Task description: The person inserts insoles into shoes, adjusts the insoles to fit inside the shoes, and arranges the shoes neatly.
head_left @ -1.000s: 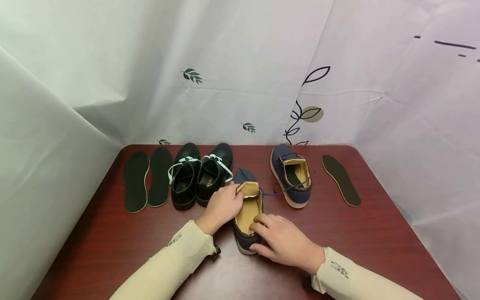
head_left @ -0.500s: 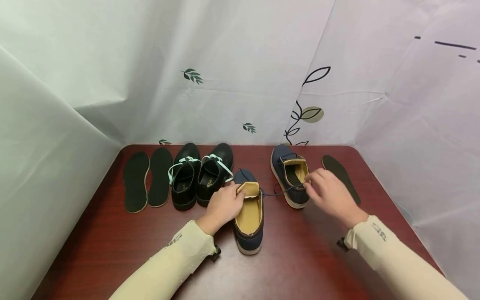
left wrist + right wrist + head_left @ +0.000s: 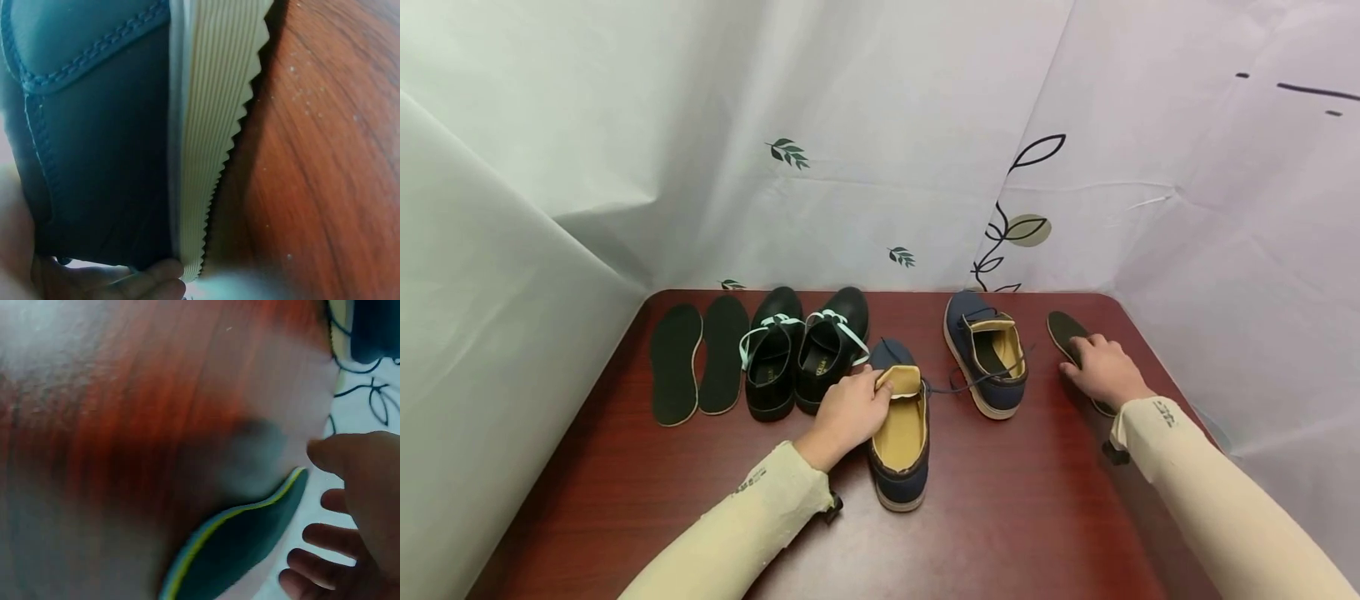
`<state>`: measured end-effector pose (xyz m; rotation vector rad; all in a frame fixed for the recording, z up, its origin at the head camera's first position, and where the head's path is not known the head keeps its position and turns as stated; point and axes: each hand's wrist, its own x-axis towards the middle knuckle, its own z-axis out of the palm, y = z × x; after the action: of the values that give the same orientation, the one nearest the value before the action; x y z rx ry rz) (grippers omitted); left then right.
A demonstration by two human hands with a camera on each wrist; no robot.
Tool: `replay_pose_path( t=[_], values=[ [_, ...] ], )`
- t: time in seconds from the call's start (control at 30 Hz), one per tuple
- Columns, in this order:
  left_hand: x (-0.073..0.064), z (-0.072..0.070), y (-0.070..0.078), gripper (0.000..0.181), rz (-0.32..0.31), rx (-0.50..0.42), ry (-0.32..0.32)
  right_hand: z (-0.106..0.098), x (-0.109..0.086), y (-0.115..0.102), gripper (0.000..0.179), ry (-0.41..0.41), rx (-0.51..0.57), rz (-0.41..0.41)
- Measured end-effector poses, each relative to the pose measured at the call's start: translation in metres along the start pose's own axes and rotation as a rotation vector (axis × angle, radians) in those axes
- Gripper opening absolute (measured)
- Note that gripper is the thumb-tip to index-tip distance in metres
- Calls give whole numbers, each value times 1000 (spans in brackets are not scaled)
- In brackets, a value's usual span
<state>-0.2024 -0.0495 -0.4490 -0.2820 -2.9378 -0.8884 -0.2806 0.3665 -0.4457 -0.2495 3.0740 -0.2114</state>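
My left hand (image 3: 848, 410) grips a navy lace-up shoe (image 3: 901, 486) at its left side, with the thumb by the pulled-back yellow tongue (image 3: 901, 381). Its inside shows a bare yellow lining. In the left wrist view, fingers curl beside the shoe's pale ridged sole (image 3: 206, 125). At the right of the table, my right hand (image 3: 1105, 372) hovers over a dark insole (image 3: 1063, 328) and hides its middle. The right wrist view shows the fingers (image 3: 331, 539) spread apart above the insole (image 3: 244, 540), with nothing held. Whether any fingertip touches it, I cannot tell.
A second navy shoe (image 3: 958, 321) stands between my hands, a dark insole (image 3: 988, 353) inside and loose laces trailing. Two black shoes (image 3: 775, 400) (image 3: 850, 308) with pale laces stand left of centre. Two dark insoles (image 3: 674, 367) (image 3: 724, 358) lie further left. White curtains (image 3: 850, 125) surround the table.
My right hand has left the heel of the gripped shoe, passed by the second navy shoe and moved right to the loose insole. My left hand keeps its hold.
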Motion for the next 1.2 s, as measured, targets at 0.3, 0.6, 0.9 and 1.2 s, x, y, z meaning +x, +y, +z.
replay_pose_path(
  t=[0.3,0.6,0.9,1.2],
  values=[
    [-1,-1,1,41,-4,16,3,15,-5,13,63,-76,-20,-2],
    [-2,-1,0,45,-14,19,-21,9,-11,11,105,-64,-33,158],
    [-2,-1,2,45,-14,36,-21,4,-10,8,84,-109,-41,142],
    [-3,-2,2,46,-21,30,-30,4,-7,4,71,-67,-28,68]
  ],
)
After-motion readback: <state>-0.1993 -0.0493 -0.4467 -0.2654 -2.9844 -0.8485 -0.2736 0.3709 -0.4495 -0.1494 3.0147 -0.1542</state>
